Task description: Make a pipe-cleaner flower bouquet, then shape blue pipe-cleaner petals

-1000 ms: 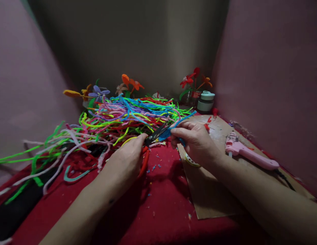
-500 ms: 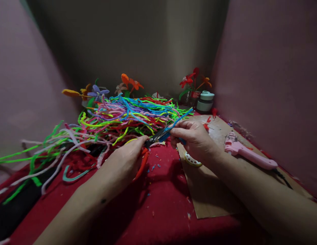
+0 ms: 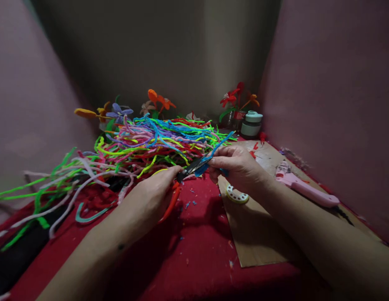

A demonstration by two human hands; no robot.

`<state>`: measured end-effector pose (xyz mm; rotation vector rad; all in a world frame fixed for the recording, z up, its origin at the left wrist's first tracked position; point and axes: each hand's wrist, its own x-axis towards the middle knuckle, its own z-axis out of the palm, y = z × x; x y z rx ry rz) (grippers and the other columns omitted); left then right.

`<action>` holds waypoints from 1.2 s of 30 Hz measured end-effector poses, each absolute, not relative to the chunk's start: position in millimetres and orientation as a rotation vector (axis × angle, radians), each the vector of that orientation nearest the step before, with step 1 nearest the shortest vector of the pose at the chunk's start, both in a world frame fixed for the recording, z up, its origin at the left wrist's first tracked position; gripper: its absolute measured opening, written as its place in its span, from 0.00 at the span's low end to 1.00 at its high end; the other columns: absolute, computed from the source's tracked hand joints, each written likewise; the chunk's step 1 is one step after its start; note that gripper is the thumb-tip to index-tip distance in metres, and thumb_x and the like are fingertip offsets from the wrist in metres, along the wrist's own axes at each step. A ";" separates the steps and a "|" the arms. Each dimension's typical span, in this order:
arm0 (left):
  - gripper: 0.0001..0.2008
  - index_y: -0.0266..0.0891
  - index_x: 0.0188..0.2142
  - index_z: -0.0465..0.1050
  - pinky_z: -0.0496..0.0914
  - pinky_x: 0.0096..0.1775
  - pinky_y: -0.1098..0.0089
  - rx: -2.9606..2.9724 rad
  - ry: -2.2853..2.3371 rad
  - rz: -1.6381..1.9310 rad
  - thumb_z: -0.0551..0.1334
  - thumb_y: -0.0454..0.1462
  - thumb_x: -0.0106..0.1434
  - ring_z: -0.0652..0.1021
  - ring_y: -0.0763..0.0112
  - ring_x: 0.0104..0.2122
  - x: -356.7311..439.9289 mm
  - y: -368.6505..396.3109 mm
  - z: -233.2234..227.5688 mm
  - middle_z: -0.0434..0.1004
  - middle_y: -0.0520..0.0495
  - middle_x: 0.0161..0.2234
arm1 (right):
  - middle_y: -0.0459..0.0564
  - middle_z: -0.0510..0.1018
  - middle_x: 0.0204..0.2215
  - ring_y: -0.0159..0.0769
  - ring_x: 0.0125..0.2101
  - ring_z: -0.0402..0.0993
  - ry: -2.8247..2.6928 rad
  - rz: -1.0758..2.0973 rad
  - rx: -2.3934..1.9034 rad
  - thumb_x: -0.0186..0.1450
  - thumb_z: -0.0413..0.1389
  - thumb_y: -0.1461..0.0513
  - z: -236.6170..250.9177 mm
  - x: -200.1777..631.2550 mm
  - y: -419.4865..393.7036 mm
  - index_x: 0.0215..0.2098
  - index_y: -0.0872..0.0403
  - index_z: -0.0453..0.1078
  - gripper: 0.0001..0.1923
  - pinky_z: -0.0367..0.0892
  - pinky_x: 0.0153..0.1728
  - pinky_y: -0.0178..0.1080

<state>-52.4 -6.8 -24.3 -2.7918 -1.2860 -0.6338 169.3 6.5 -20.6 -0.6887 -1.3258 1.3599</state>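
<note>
My left hand [image 3: 156,192] is closed round the red handles of a pair of scissors [image 3: 191,168], whose dark blades point up and to the right. Pinched in the fingers of my right hand [image 3: 235,165] is a blue pipe cleaner [image 3: 219,144]. One end of it sticks up to the right, and more blue fuzzy material shows below the blades. The blades meet the blue piece right at my right fingertips; whether they are fully closed is hard to see. Just beyond both hands lies a big heap of coloured pipe cleaners [image 3: 169,140].
Cardboard [image 3: 260,238] lies on the red cloth [image 3: 194,251] at right, bearing a pink glue gun [image 3: 310,192] and a pale ring with holes [image 3: 237,195]. Fuzzy flowers [image 3: 161,100] and a lidded jar [image 3: 251,123] stand behind. Blue and red scraps dot the cloth.
The free end of the blue pipe cleaner has shifted slightly left and looks more bent. Both hands keep nearly the same place, and the scissors stay at the blue piece.
</note>
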 end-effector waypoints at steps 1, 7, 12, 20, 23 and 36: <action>0.20 0.34 0.54 0.62 0.67 0.48 0.64 -2.798 -1.290 -0.628 0.47 0.33 0.63 0.73 0.63 0.47 -52.3 -6.9 -23.5 0.71 0.38 0.50 | 0.45 0.72 0.14 0.28 0.14 0.67 -1.348 1.377 -0.675 0.50 0.60 0.65 -20.2 171.0 7.5 0.21 0.59 0.70 0.04 0.63 0.18 0.33; 0.20 0.34 0.55 0.61 0.65 0.51 0.64 -2.888 -1.269 -0.603 0.46 0.32 0.63 0.71 0.64 0.50 -53.9 -8.3 -20.9 0.69 0.40 0.52 | 0.45 0.73 0.15 0.28 0.14 0.68 -1.421 1.418 -0.660 0.49 0.62 0.62 -20.3 175.2 10.5 0.21 0.59 0.70 0.07 0.65 0.18 0.33; 0.21 0.34 0.54 0.61 0.66 0.49 0.63 -2.884 -1.228 -0.607 0.47 0.32 0.63 0.72 0.64 0.47 -55.2 -7.1 -21.1 0.70 0.39 0.49 | 0.46 0.73 0.15 0.28 0.14 0.68 -1.451 1.434 -0.659 0.50 0.63 0.60 -19.3 175.2 9.7 0.20 0.59 0.69 0.10 0.65 0.18 0.33; 0.21 0.36 0.55 0.61 0.66 0.50 0.65 -2.980 -1.259 -0.591 0.48 0.32 0.62 0.72 0.64 0.49 -55.1 -8.5 -19.6 0.69 0.40 0.52 | 0.46 0.72 0.14 0.28 0.14 0.67 -1.477 1.478 -0.668 0.50 0.61 0.64 -12.0 176.6 6.5 0.18 0.60 0.68 0.09 0.63 0.18 0.32; 0.21 0.37 0.55 0.62 0.66 0.50 0.65 -2.991 -1.264 -0.591 0.49 0.32 0.62 0.72 0.64 0.49 -56.3 -8.3 -19.1 0.69 0.41 0.52 | 0.46 0.71 0.13 0.28 0.13 0.66 -1.489 1.492 -0.696 0.50 0.61 0.64 -11.9 176.8 5.9 0.17 0.60 0.68 0.08 0.63 0.17 0.33; 0.16 0.43 0.48 0.67 0.69 0.38 0.74 -3.199 -1.160 -0.560 0.49 0.32 0.63 0.77 0.70 0.37 -58.8 -10.5 -11.9 0.77 0.49 0.42 | 0.46 0.72 0.12 0.30 0.11 0.67 -1.410 1.776 -0.709 0.49 0.58 0.68 -8.9 180.0 3.1 0.18 0.60 0.67 0.05 0.63 0.13 0.32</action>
